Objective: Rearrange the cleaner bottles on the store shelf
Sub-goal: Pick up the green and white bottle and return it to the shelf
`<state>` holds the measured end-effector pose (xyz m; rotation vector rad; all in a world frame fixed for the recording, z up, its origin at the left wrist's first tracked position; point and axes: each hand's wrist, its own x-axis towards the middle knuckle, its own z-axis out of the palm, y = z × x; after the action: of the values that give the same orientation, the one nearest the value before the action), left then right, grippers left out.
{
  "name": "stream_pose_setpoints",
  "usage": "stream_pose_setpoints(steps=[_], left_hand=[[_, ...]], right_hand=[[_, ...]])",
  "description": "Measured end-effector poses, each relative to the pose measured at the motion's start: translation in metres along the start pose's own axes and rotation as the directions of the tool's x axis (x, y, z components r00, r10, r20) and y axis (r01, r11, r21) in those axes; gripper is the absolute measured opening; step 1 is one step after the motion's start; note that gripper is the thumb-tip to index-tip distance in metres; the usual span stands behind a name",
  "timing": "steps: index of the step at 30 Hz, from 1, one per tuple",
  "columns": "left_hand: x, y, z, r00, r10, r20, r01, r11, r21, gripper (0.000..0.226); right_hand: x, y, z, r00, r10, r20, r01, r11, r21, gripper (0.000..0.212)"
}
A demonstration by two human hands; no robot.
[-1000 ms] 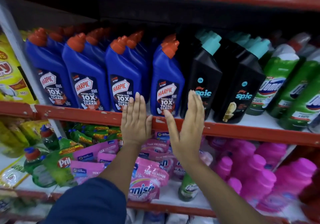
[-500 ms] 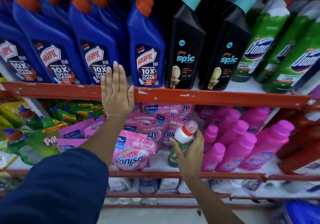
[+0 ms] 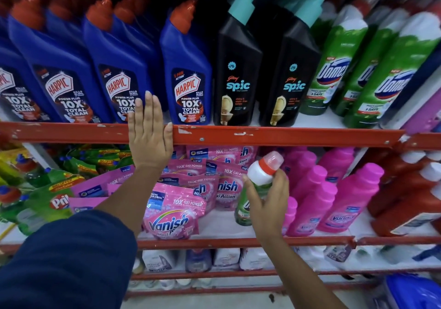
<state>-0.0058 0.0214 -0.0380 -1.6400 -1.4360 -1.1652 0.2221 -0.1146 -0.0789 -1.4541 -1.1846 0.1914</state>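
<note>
My right hand grips a green Domex bottle with a white shoulder and red cap, tilted, on the lower shelf between the Vanish pouches and the pink Vanish bottles. My left hand lies flat, fingers together, against the red shelf rail, fingertips over a blue Harpic bottle. On the upper shelf stand blue Harpic bottles, two black Spic bottles, and green Domex bottles leaning at the right.
Green Pril bottles and pouches fill the lower left. Red bottles with white caps stand at the lower right. More packs sit on the shelf below. A blue object lies at the bottom right.
My right hand left the shelf rail, dropped to the lower shelf and took hold of the green Domex bottle. The view shifted downward. My left hand stays on the rail.
</note>
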Motion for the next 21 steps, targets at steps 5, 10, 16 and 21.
stream_pose_setpoints(steps=[5,10,16,21], left_hand=[[0.001,0.001,-0.003,0.999,-0.009,0.037,0.011,0.999,-0.031,0.057],[0.0,0.001,-0.004,0.999,-0.002,0.051,0.006,0.997,-0.078,0.057],[0.001,0.001,-0.005,0.997,-0.004,0.082,0.013,0.994,-0.104,0.058],[0.001,0.001,-0.006,0.995,-0.013,0.1,0.024,0.994,-0.109,0.06]], right_hand=[[0.038,-0.039,-0.032,0.984,-0.095,-0.151,0.107,0.992,0.07,0.061],[0.086,-0.085,-0.063,0.944,-0.176,-0.278,0.222,0.964,0.144,0.05],[0.15,-0.119,-0.091,0.88,-0.286,-0.38,0.351,0.93,0.112,0.05],[0.194,-0.133,-0.105,0.823,-0.365,-0.436,0.428,0.902,0.052,0.052]])
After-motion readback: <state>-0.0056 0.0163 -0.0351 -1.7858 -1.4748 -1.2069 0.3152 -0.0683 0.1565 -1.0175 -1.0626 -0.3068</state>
